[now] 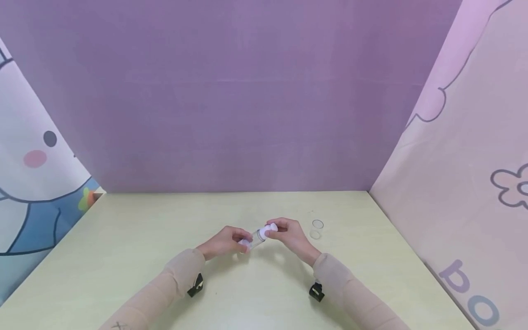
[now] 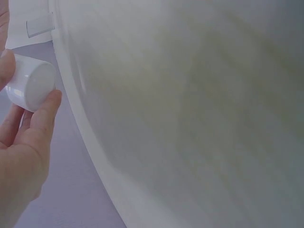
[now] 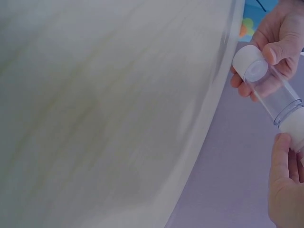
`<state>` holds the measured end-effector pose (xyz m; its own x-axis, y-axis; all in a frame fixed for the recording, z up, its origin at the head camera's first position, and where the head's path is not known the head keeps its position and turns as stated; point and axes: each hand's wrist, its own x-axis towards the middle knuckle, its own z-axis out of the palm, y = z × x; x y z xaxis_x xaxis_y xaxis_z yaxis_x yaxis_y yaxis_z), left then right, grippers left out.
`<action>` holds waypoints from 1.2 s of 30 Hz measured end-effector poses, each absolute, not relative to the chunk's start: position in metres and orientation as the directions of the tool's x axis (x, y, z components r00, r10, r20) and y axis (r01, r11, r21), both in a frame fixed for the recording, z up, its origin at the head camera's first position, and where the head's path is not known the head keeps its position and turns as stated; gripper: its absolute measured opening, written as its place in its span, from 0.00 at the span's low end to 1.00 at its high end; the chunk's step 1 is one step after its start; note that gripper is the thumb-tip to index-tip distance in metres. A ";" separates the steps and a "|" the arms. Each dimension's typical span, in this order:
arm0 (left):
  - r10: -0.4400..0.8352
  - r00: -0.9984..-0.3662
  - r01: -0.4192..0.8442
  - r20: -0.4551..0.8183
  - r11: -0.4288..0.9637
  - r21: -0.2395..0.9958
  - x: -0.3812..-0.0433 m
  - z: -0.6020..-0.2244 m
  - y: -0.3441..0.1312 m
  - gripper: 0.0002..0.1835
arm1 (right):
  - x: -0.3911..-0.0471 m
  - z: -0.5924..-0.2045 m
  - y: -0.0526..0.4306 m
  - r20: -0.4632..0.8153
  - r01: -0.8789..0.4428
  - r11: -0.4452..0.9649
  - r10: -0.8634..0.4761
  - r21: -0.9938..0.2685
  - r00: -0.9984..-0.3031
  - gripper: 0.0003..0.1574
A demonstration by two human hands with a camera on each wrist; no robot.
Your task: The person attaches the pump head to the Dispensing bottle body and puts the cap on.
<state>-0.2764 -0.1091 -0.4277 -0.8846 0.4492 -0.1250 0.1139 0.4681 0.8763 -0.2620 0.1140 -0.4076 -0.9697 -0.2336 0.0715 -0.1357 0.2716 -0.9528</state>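
Beige sleeves lead to a left hand and right hand gripping opposite white ends of a clear plastic cylindrical bottle, tilted above a pale-yellow table.

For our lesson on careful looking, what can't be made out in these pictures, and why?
Head: the full sleeve mark, cut off by the bottom edge.
Head: what the clear piece beside the right hand is; too small.
Left wrist: the rest of the white end, behind a fingertip and the left edge.
Right wrist: the white cap in full, cut off by the right edge.
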 end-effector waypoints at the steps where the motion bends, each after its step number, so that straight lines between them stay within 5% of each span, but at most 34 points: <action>1: 0.448 -0.885 0.114 -0.126 0.470 0.876 -0.276 -0.428 -0.109 0.15 | -0.262 -0.407 0.114 0.071 -0.134 0.272 -0.231 -0.953 -0.970 0.21; 36: 0.434 -0.894 0.121 -0.113 0.476 0.871 -0.278 -0.422 -0.112 0.16 | -0.258 -0.394 0.114 0.080 -0.150 0.176 -0.353 -0.973 -0.932 0.30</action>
